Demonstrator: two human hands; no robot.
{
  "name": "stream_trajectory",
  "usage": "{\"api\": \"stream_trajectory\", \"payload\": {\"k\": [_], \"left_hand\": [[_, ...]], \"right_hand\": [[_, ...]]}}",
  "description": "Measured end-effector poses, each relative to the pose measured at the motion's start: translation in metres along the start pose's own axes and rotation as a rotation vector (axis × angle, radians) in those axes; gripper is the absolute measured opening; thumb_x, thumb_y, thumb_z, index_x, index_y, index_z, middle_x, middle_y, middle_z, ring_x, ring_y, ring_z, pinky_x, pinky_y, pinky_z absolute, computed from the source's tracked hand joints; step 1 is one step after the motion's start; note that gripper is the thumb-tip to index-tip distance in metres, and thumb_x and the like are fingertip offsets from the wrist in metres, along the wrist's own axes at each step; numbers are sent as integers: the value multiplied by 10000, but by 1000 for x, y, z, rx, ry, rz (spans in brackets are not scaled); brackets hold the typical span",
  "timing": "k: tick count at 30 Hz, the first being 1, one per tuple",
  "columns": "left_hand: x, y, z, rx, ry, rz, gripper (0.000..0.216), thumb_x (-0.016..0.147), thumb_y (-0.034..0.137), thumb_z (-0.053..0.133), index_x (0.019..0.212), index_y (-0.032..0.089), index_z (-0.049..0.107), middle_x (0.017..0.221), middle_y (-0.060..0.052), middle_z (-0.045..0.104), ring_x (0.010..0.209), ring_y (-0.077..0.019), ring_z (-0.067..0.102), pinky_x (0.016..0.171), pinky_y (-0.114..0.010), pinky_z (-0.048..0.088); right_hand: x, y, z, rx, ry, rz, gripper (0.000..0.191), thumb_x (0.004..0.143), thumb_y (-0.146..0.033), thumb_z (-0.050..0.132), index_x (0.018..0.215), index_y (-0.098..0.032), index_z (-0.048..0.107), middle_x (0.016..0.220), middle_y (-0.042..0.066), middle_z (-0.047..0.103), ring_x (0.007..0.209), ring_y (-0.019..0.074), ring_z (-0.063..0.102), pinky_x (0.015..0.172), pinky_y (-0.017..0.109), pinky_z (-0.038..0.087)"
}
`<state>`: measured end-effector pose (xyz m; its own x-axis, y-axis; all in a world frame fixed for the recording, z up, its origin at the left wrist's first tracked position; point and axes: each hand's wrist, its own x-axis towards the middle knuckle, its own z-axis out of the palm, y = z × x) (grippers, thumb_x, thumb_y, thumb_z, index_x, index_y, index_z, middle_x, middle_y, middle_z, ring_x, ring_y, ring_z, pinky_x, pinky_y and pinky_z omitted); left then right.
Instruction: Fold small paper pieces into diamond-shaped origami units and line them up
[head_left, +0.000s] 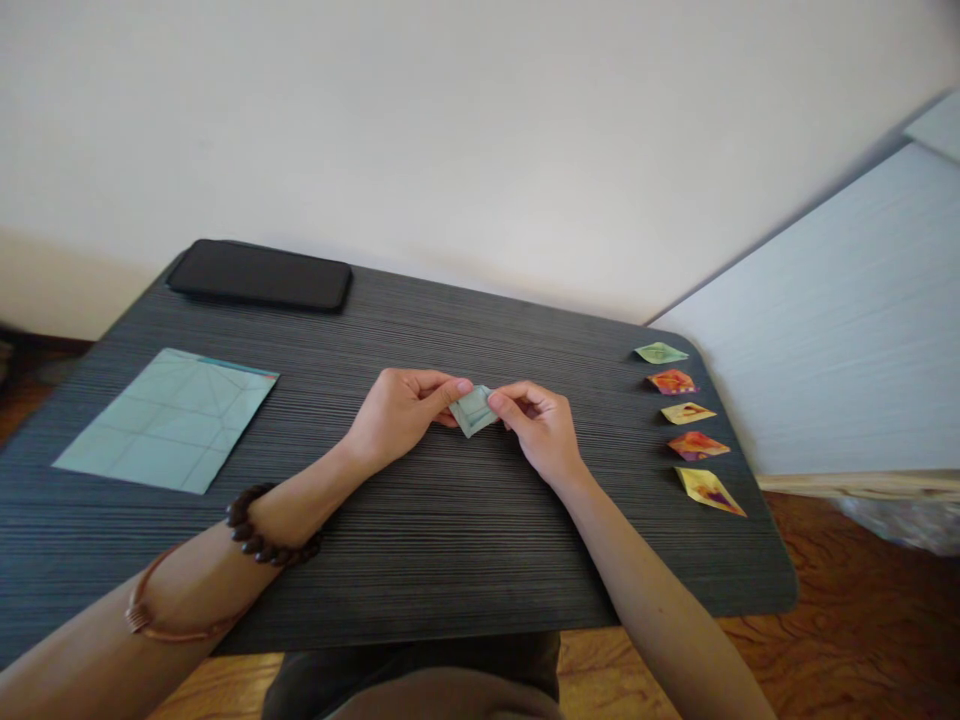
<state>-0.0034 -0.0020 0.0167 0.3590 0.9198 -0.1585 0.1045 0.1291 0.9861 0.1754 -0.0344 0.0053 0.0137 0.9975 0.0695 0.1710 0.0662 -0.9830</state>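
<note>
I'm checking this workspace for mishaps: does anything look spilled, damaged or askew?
Nothing stands out. The left hand and right hand hold a small paper; five folded papers line up at right; the larger sheet lies at left, its lines apparently creases, not damage.

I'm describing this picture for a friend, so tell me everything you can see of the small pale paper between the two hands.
The small paper is pale blue-green with a few darker lines, and looks thin and folded. Its visible part is roughly diamond-shaped, one corner pointing toward the wearer. The left hand pinches its left side and the right hand its right, partly covering it. It is over the dark table; whether it touches the surface is unclear.
</note>
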Motion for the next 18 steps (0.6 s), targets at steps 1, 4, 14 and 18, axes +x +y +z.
{"api": "stream_trajectory", "payload": {"k": [1,4,14,18], "left_hand": [[-1,1,1,22,12,12,289,783,404,652,865,138,729,752,-24,729,660,-135,672,654,-231,583],[-2,3,1,38,29,25,295,785,408,645,862,134,721,762,-29,730,669,-145,677,651,-245,584],[1,-2,-2,94,-148,-79,307,710,368,718,920,151,665,792,-30,735,728,-165,687,723,-277,549],[0,3,0,81,-140,-118,264,703,337,721,874,146,659,754,-23,733,697,-161,687,709,-274,549]], "right_hand": [[0,0,0,1,-3,3,220,756,-413,677,733,-194,677,632,-14,653,540,99,552,547,239,453],[0,1,0,10,3,20,219,763,-406,673,732,-188,678,592,-20,631,510,90,526,521,231,430],[0,-1,1,10,32,16,218,782,-383,653,699,-182,671,512,-44,548,466,72,450,481,218,365],[-1,-2,2,0,21,10,214,802,-370,627,712,-180,664,550,-37,577,491,77,483,519,221,393]]}}
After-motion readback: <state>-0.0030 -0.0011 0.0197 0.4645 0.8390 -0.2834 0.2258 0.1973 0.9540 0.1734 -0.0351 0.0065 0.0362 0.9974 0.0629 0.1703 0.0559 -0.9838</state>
